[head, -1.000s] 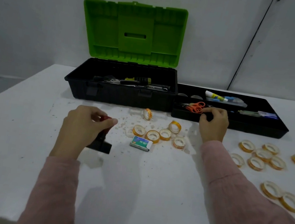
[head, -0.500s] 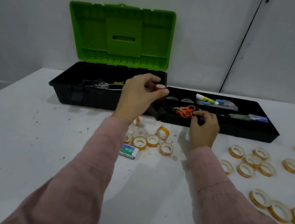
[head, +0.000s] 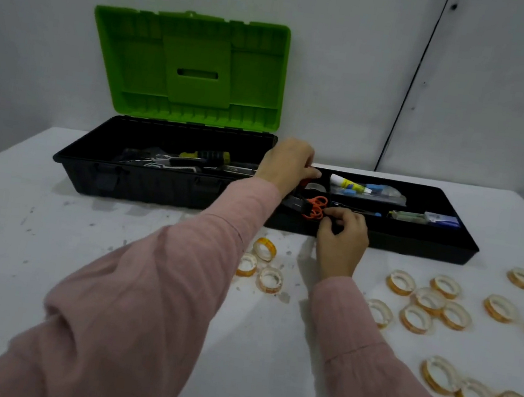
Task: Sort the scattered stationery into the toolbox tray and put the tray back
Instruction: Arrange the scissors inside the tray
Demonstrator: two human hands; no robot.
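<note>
White table before a grey wall; green-lidded toolbox open at the back, black tray just right of it. Left hand over the tray's left end, fingers curled round a black-and-red stapler, body protruding below the palm, just beside orange scissors. Probably rigid, fairly heavy, smooth-cased; best held across the body. Right hand at the tray's front rim, fingers curled, grip unclear.

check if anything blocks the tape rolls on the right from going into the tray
Nothing visible does: bare table lies between the tape rolls and the tray; the right hand is further left at its front wall.
</note>
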